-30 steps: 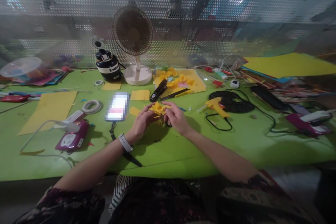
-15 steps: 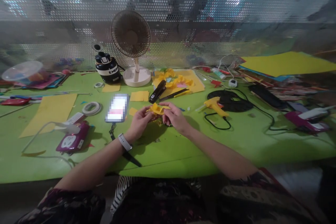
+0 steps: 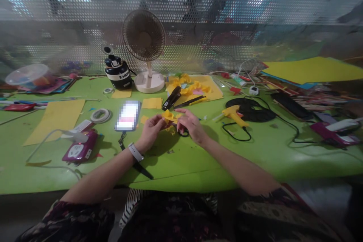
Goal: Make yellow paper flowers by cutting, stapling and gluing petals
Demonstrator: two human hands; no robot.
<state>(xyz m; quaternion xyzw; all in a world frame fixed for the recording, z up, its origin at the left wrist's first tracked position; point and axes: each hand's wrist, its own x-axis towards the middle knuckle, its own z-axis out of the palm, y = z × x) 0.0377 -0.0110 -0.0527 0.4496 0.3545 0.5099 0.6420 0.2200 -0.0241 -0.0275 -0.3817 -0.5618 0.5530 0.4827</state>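
Observation:
Between my hands is a yellow paper flower (image 3: 168, 115) with curled petals, held just above the green table. My left hand (image 3: 151, 129) pinches its left side between thumb and fingers. At the flower's right edge, my right hand (image 3: 193, 126) is closed with the thumb and bent fingers against the paper, while the index finger reaches out over it. A black loop (image 3: 185, 133), like a scissors handle, shows under my right palm; whether the hand holds it is hidden. Yellow scraps lie beside and below the flower.
Behind my hands lie a black stapler (image 3: 171, 98), a dark pen-like tool (image 3: 188, 101) and more yellow flowers (image 3: 195, 87). A phone (image 3: 127, 115), tape roll (image 3: 100, 115) and purple power socket (image 3: 81, 147) are leftward. A yellow glue gun (image 3: 235, 115) lies right; a fan (image 3: 149, 81) stands behind.
The right index finger has lifted and straightened off the flower, and the right hand has turned slightly. The left hand keeps its pinch. The view has shifted a little.

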